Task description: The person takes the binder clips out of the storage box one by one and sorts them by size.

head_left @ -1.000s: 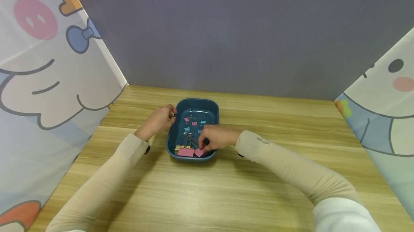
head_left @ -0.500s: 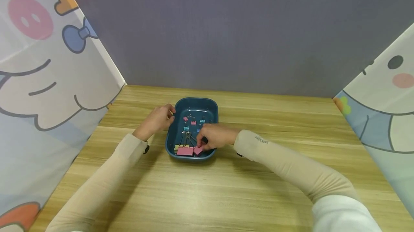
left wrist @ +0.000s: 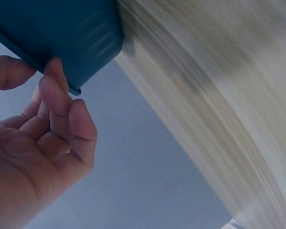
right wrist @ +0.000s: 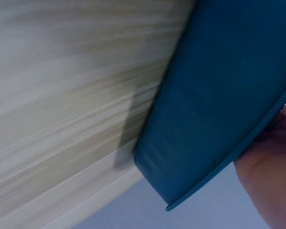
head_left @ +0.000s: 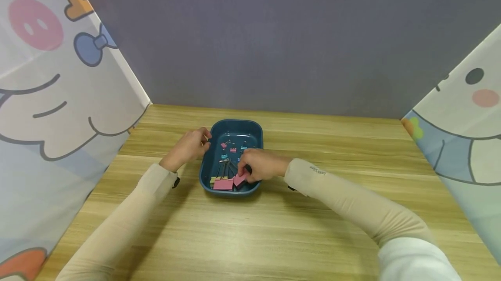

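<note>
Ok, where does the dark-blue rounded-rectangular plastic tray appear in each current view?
Head: the dark-blue rounded-rectangular plastic tray sits slightly left of and below centre.
Left wrist: its outer wall fills the upper-left corner.
Right wrist: its outer wall runs along the upper right.
Shared landmark: the flat, light wood-grain tabletop beneath it.
</note>
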Action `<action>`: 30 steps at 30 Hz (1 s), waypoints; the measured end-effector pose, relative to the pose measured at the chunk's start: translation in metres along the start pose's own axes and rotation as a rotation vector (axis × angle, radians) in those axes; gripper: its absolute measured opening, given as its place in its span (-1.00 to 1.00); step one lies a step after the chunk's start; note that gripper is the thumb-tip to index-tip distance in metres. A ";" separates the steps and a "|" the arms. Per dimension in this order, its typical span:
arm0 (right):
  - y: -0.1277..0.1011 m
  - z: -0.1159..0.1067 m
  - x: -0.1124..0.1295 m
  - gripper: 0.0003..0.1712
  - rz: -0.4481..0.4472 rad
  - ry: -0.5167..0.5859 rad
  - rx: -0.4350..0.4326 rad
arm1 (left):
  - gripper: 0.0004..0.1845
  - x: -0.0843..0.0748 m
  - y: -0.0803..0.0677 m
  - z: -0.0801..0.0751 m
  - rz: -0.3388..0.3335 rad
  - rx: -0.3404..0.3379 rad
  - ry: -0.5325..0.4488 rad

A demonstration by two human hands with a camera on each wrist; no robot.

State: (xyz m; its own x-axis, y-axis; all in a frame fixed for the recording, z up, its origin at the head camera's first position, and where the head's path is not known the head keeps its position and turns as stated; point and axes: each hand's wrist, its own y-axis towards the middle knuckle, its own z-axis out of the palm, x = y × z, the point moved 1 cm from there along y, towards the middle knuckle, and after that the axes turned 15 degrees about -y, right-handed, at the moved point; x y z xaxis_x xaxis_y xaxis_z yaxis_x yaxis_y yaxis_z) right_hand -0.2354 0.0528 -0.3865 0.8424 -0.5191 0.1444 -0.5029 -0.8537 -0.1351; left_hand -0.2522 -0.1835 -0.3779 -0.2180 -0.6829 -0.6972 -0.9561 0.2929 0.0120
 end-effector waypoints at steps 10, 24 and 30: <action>-0.011 -0.010 -0.011 -0.82 -0.030 0.026 -0.183 | -0.78 0.005 0.001 0.001 0.039 -0.009 -0.024; -0.035 -0.028 -0.028 -0.86 0.025 0.002 -0.381 | -0.77 0.010 0.000 -0.001 0.084 0.008 -0.068; -0.044 -0.028 -0.038 -0.87 0.058 0.018 -0.439 | -0.76 0.009 0.000 -0.001 0.080 0.010 -0.066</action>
State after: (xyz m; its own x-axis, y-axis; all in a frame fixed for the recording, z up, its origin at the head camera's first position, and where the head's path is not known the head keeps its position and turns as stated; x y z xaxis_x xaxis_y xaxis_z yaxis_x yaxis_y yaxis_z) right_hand -0.2506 0.1087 -0.3589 0.8087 -0.5642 0.1664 -0.5872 -0.7574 0.2855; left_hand -0.2541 -0.1906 -0.3836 -0.2793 -0.6114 -0.7404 -0.9342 0.3513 0.0623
